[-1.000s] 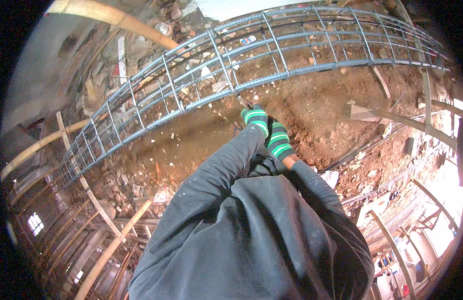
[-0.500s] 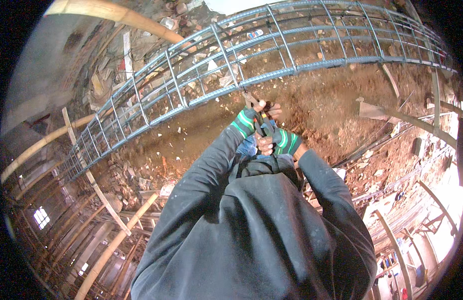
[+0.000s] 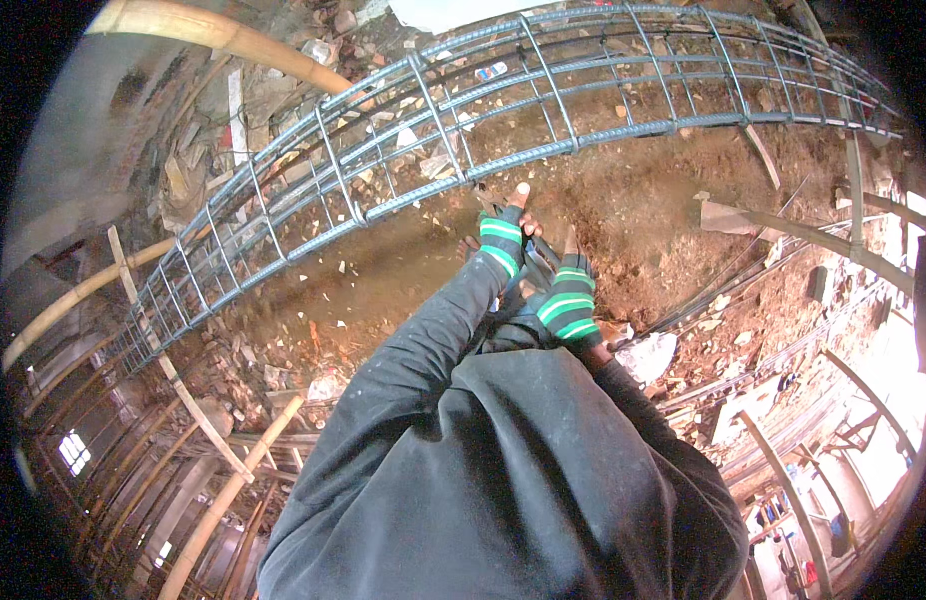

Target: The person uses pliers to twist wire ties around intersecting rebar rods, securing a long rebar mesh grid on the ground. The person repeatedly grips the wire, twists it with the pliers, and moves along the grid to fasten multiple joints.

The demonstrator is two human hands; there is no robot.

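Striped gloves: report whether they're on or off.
On. The green-and-black striped gloves wrap the left hand and the right hand, with bare fingers showing beyond their edges.

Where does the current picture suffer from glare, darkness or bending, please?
Head view: strong glare bleaches the right rim, washing out detail; head view: the lower left is dim, apart from small bright patches; head view: the steel cage bows in an arc, likely fisheye distortion; head view: the corners go black, leaving a rounded picture.

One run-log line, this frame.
left hand: at pliers; right hand: by pliers' rear; grips: partly hidden; pliers' tip: near rebar cage; contact: unclear
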